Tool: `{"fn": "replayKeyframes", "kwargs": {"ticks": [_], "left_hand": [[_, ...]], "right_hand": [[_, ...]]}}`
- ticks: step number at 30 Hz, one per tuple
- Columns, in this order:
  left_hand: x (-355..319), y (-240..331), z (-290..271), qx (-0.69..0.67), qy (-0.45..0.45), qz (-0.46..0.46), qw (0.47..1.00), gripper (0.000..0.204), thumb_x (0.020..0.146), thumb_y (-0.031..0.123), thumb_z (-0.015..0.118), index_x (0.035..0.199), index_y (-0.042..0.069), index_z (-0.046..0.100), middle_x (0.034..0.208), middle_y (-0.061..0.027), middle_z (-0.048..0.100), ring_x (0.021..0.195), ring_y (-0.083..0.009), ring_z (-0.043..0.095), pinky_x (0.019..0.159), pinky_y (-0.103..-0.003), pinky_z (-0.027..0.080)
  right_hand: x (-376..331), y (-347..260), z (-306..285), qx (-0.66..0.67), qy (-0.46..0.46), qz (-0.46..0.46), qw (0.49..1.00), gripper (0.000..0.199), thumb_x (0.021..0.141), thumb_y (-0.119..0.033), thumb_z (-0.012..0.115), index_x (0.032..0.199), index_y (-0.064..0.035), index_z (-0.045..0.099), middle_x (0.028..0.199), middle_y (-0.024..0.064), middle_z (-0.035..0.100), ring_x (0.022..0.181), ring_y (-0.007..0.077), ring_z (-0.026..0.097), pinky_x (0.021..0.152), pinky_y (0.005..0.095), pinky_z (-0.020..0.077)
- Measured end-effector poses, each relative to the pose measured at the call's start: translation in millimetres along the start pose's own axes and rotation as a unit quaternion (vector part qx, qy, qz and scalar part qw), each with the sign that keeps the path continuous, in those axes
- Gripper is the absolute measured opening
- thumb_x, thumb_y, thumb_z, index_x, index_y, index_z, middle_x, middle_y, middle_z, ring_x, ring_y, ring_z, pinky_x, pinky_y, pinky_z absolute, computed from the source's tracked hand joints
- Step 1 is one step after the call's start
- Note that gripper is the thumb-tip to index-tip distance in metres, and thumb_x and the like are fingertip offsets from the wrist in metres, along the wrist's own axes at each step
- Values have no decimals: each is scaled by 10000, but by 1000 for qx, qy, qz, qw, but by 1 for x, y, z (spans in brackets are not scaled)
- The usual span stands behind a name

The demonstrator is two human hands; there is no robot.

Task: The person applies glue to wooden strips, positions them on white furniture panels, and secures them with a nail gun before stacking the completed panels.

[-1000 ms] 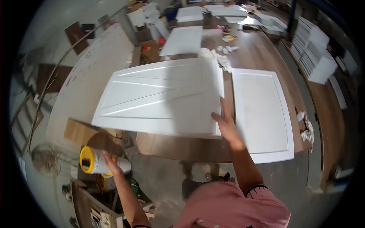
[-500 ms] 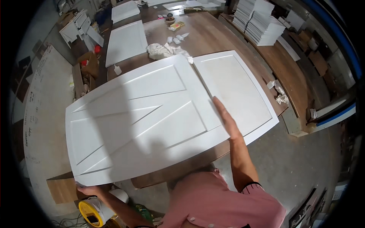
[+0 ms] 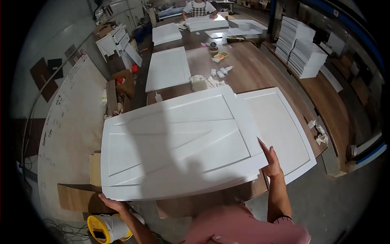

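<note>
A large white panelled door (image 3: pixel 174 142) lies flat in front of me, raised over the near end of a brown wooden table (image 3: pixel 260 69). My left hand (image 3: pixel 110 202) grips its near-left corner from below. My right hand (image 3: pixel 269 158) holds its right edge, fingers pointing up along the side. A second white panel (image 3: pixel 284 130) lies on the table just right of it, partly under the held door.
Another white panel (image 3: pixel 167 68) lies farther up the table, with crumpled white rags (image 3: pixel 203 82) and small items behind the door. Stacks of white panels (image 3: pixel 302 51) stand at the right. A person works at the far end. A yellow-and-white container (image 3: pixel 109 228) sits on the floor at lower left.
The door has swung round from tilted to squarer in front of me. My left hand has left the yellow container and now holds the door's near-left corner. My view has risen.
</note>
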State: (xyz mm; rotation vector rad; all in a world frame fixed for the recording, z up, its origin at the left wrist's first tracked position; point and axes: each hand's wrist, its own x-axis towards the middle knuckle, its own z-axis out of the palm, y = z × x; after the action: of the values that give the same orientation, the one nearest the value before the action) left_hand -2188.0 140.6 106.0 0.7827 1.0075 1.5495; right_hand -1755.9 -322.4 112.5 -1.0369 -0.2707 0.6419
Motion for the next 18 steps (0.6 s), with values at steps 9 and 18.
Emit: {"fn": "replayKeyframes", "kwargs": {"ticks": [9,18], "left_hand": [[55,-37,-57,47,-66,45,996,521,1085,392,389,1217,-56,620,1184,-104,663,1067,-218,620,979,-356,471],[53,-9,-46,57,-5,37,998,675,1031,498,486,1392,-70,547,1344,-164,611,1167,-263,600,1026,-382,458]], "right_hand": [[28,12,-27,-24,30,84,996,856,968,-463,609,1622,-23,278,1620,166,389,1492,299,361,1222,398,282],[-65,37,-5,-51,64,51,995,706,870,-272,621,1515,-36,460,1195,55,654,1189,213,583,1059,376,431]]}}
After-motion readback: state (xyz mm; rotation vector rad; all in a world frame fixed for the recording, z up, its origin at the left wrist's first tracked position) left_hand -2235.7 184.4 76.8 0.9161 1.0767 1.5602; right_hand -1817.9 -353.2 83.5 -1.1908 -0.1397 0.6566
